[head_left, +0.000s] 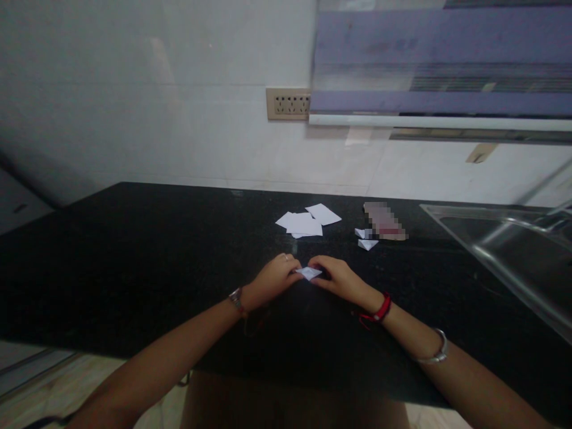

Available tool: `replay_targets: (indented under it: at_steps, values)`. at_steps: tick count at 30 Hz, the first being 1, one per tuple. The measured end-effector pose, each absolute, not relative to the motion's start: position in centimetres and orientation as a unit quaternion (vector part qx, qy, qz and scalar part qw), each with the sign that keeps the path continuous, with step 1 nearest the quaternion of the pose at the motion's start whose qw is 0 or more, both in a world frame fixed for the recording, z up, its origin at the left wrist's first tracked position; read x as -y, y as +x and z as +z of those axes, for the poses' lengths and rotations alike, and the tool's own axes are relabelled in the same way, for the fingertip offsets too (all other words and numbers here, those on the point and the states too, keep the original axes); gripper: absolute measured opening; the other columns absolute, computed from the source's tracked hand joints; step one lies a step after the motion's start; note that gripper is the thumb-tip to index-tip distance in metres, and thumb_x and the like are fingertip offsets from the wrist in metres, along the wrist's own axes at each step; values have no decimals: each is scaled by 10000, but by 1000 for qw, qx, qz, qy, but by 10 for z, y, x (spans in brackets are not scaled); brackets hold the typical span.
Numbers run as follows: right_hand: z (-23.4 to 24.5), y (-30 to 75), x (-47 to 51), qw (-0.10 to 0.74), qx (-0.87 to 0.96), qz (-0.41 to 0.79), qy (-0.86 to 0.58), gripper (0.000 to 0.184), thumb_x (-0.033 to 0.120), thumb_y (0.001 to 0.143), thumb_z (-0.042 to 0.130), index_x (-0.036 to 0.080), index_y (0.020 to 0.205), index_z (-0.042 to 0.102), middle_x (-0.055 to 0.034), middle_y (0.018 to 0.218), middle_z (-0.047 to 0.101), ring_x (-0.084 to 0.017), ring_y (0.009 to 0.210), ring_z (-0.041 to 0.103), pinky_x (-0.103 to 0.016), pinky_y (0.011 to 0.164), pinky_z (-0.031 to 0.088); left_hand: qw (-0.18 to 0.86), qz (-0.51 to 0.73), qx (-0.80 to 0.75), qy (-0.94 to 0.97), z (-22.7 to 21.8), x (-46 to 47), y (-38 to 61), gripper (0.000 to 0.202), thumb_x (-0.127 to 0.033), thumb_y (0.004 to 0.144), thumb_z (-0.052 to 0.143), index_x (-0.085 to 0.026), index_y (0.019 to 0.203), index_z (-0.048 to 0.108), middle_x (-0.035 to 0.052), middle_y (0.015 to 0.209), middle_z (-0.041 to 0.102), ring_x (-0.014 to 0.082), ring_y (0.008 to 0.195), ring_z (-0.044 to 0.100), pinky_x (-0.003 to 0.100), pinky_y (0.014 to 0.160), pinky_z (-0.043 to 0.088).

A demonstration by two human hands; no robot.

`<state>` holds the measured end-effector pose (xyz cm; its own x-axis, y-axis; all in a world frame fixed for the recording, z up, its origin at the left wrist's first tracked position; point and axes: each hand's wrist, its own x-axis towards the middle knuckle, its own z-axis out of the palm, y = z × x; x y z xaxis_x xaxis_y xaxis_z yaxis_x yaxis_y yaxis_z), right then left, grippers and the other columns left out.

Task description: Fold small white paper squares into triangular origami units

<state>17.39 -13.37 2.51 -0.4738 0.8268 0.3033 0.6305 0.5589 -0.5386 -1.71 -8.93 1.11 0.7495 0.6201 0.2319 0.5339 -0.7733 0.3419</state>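
Between my hands is a small folded piece of white paper, shaped like a flat diamond with creases. My left hand pinches its left corner, thumb in front and fingers behind. At the right corner, the thumb and curled fingers of my right hand grip the same paper. Just beyond lie several loose white paper sheets, partly overlapping. To the right of them sit two small folded white papers, the rear one partly covered by a blurred-out phone-like object.
The black countertop runs along a tiled wall. A steel sink is set into it at the right. On the wall are a socket panel and a purple-and-grey hanging sheet. The counter's front edge is close to my body.
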Motion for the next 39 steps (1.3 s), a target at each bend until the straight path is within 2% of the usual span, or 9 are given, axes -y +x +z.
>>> replay_targets:
  at_steps: [6,18,24,31,39]
  values:
    - [24,170,134,285,828,181,-447,292,157,699,575,159,980,494,-32,836,573,-127,725,530,-230,641,404,136,179,-296,928,11,91,-15,164,-284,789,487,-158,871,551,33,842,543,156,798,467,266,717,367]
    - [24,169,133,296,820,177,-456,271,135,707,560,152,967,486,-14,769,563,-111,675,523,-214,604,404,140,192,-294,926,8,90,-13,116,-236,784,492,-157,841,555,26,818,549,148,779,477,256,702,371]
    - [22,172,132,256,871,116,-403,101,154,756,512,160,835,575,-63,930,517,-149,858,493,-264,743,413,148,190,-301,923,8,88,-13,153,-266,789,487,-159,864,565,33,852,567,153,810,488,264,727,380]
    - [21,168,132,217,877,86,-421,144,174,798,446,138,816,583,-89,955,492,-159,879,479,-276,761,428,144,191,-304,922,6,87,-13,156,-250,791,480,-155,882,563,38,858,572,157,822,494,274,744,384]
    - [21,167,134,230,873,78,-423,132,174,782,469,148,767,597,-87,965,483,-164,873,471,-295,758,424,137,190,-304,923,5,87,-13,152,-249,779,495,-161,883,565,38,869,566,162,833,486,280,753,379]
